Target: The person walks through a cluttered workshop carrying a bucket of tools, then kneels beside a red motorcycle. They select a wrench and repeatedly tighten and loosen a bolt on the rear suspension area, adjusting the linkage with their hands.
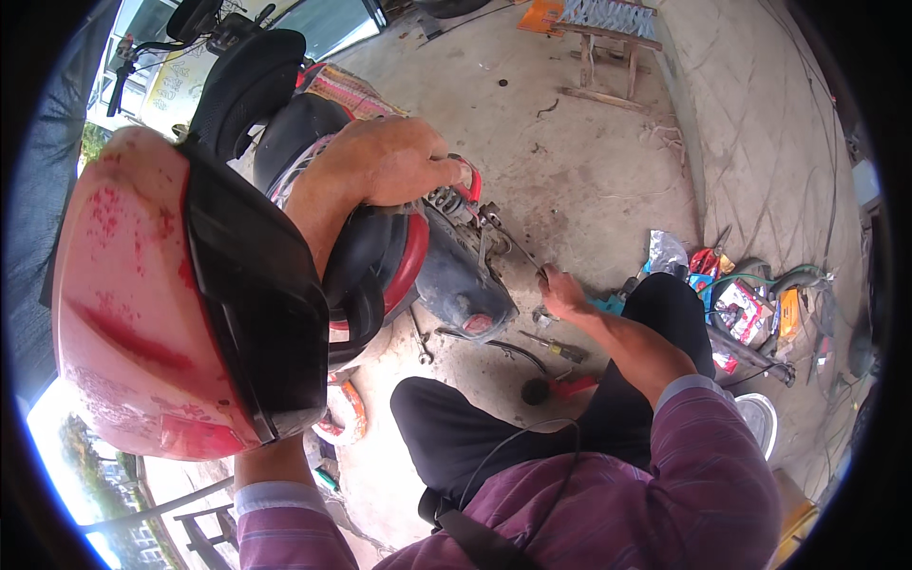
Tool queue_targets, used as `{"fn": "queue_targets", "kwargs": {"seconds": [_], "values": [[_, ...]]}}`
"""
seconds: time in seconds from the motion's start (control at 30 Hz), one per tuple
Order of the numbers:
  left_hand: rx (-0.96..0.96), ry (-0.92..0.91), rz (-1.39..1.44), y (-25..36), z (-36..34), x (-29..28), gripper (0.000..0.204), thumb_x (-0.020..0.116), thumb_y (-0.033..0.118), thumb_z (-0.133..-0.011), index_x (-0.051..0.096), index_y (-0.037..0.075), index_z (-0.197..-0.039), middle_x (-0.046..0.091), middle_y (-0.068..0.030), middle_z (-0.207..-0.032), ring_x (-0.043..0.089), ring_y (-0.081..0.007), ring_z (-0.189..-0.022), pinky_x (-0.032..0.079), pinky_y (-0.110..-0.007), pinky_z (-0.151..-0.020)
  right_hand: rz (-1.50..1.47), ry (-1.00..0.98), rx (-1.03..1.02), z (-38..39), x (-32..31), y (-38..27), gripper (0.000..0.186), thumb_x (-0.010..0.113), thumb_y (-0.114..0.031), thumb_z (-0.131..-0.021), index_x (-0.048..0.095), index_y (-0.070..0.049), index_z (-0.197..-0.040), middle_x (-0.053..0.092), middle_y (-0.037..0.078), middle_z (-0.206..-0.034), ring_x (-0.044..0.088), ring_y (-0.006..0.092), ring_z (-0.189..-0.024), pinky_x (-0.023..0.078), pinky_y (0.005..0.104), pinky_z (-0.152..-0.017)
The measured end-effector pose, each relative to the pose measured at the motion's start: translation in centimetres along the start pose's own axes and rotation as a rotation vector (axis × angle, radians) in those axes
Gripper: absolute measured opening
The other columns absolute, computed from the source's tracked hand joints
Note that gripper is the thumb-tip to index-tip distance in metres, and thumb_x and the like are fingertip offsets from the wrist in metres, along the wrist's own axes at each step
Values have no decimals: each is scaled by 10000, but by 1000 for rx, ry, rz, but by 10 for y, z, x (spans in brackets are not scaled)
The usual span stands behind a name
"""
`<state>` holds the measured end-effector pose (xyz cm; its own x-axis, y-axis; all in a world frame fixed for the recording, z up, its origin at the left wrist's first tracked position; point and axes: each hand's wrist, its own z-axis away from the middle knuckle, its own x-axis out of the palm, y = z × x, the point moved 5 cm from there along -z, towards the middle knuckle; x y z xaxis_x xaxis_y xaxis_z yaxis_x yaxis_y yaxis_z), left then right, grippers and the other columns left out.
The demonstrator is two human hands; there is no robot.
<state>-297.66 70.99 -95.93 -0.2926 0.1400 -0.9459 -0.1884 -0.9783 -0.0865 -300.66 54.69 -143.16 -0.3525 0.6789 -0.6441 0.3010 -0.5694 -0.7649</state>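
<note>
My left arm passes behind the red-and-black top box (256, 294) of a scooter. My left hand (399, 160) is closed at the scooter's rear, thumb and fingers against a red curved part (472, 180); its palm side is hidden. Just below that part shows the coil spring of a shock absorber (445, 202). My right hand (562, 291) grips the end of a long-handled metal wrench (518, 245). The wrench's far end meets the scooter near the foot of the shock absorber, beside the dark rear mudguard (461, 275).
On the concrete floor lie an open-ended wrench (421, 340), a screwdriver (556, 347), a black hose (503, 347) and a red-handled tool (570, 387). Parts and packets (746, 309) are piled at right. A wooden stool (608, 47) stands farther off.
</note>
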Motion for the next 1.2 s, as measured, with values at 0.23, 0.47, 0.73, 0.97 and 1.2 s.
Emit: {"fn": "queue_targets", "kwargs": {"seconds": [0.23, 0.47, 0.73, 0.97, 1.2], "values": [[26, -16, 57, -6, -12, 15, 487, 600, 482, -958, 773, 31, -1024, 735, -205, -934, 709, -383, -928, 533, -464, -866, 144, -99, -45, 8, -30, -11, 198, 551, -120, -946, 678, 20, -1006, 637, 233, -998, 701, 391, -892, 587, 500, -758], [15, -5, 79, -9, 4, 9, 463, 619, 445, -976, 735, -1, -934, 723, -123, -765, 722, -260, -755, 541, -381, -732, 306, -368, -166, -13, -58, -64, 224, 596, -105, -869, 755, 37, -937, 742, 251, -928, 745, 403, -893, 595, 482, -769], [17, -2, 59, -22, 15, 6, 499, 618, 470, -974, 744, -12, -962, 721, -144, -772, 718, -270, -772, 540, -391, -748, 193, -940, 146, -53, -112, -197, 188, 596, -74, -882, 709, 27, -992, 714, 117, -804, 709, 240, -699, 550, 427, -569], [38, -75, 63, 2, -12, 8, 513, 588, 522, -950, 778, 70, -1102, 724, -238, -1143, 675, -438, -1088, 517, -506, -946, -8, -996, 487, -77, -119, -158, 175, 577, -136, -962, 642, 26, -970, 697, 137, -815, 640, 234, -619, 531, 429, -610], [13, -59, 48, 0, -9, 6, 514, 594, 519, -950, 782, 63, -1095, 726, -248, -1140, 681, -442, -1082, 519, -521, -940, 395, -850, 234, -68, -105, -166, 206, 612, -98, -802, 729, 21, -681, 717, 194, -700, 702, 293, -622, 556, 444, -631]]}}
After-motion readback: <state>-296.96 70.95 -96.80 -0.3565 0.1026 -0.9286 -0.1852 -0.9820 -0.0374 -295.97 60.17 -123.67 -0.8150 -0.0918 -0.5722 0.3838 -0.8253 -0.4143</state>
